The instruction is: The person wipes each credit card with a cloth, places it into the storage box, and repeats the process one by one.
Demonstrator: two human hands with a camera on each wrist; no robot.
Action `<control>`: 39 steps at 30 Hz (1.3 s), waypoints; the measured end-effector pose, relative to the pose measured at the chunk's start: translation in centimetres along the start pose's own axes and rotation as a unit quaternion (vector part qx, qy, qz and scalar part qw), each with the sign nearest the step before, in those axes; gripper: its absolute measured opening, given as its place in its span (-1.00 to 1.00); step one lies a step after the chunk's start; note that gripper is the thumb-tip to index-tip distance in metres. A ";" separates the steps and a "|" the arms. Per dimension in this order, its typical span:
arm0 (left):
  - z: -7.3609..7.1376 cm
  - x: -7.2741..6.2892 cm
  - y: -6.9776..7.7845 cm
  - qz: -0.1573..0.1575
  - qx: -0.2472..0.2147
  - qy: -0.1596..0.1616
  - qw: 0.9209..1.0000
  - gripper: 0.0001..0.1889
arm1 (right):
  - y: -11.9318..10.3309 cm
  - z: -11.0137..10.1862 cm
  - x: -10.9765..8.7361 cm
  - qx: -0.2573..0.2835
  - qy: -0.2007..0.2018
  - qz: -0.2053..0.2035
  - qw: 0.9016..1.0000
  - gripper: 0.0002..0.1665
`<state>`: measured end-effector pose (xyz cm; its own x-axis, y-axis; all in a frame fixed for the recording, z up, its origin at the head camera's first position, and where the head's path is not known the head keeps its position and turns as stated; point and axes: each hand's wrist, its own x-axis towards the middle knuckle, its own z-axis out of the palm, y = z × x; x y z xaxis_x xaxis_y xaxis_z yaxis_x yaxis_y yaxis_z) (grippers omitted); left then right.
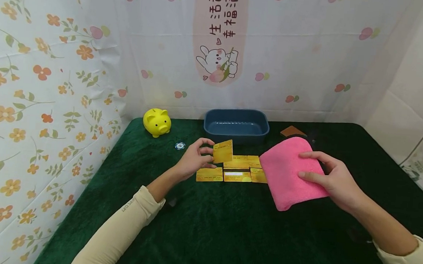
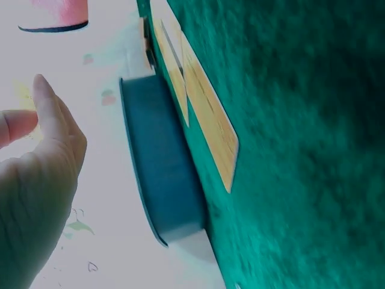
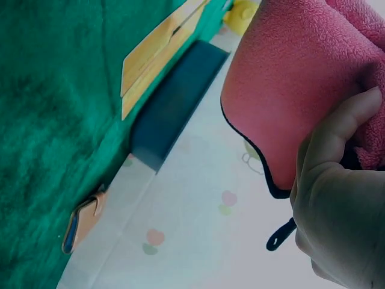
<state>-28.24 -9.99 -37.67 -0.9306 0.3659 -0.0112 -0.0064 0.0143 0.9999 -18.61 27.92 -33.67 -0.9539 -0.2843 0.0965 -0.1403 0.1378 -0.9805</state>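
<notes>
The right hand (image 1: 342, 188) grips a pink cloth (image 1: 289, 174) above the green table (image 1: 204, 233); the left hand (image 1: 192, 160) pinches one gold card (image 1: 223, 151) aloft, so handling seems midway; beyond, other gold cards (image 1: 209, 174) lie in rows, done or left unclear, before the blue basin (image 1: 233, 139)

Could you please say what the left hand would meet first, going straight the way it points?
Beyond its yellow rectangular card, likely the pink fleecy cloth in the right hand, though depth is unclear.
</notes>
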 end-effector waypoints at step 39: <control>5.2 -3.9 2.8 0.052 -0.025 -0.130 0.990 -0.52 | -1.7 4.0 0.4 -0.095 0.039 -0.115 0.988 -0.45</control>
<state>-22.74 -6.50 -34.92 -0.8019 0.5896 0.0964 0.0610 -0.0797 0.9949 -17.69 23.81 -32.66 -0.9074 -0.2567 0.3328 -0.3960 0.2565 -0.8817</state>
